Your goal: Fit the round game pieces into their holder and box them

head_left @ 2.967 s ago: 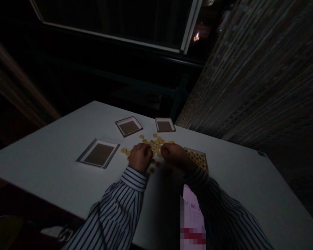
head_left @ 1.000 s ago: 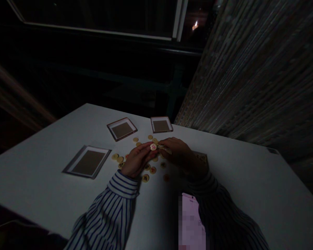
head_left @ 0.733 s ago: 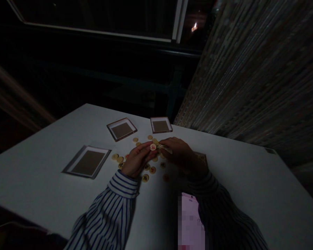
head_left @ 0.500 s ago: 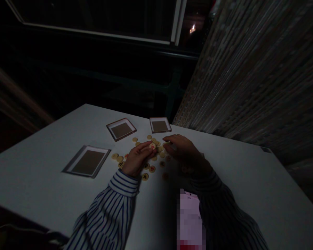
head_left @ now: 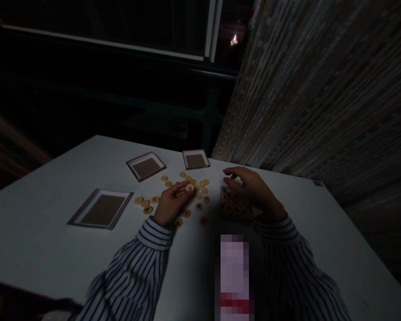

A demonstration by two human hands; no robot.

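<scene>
My left hand (head_left: 169, 203) pinches a round cream game piece (head_left: 189, 188) with a red mark, held just above a scatter of several similar pieces (head_left: 196, 196) on the white table (head_left: 47, 232). My right hand (head_left: 252, 189) hovers to the right with its fingers curled and spread over the far edge of a patterned tray (head_left: 235, 206). Whether those fingers hold anything is hidden in the dim light. Both arms wear striped sleeves.
Three shallow brown trays with pale rims lie on the table: one at the left (head_left: 102, 208), one further back (head_left: 146, 166) and one at the far middle (head_left: 195, 159). A woven wall (head_left: 321, 89) rises on the right. A pink blurred rectangle (head_left: 234, 276) lies near me.
My right hand has left the piece that both hands held and moved right, over the patterned tray. The left hand keeps the red-marked piece. The view has shifted a little.
</scene>
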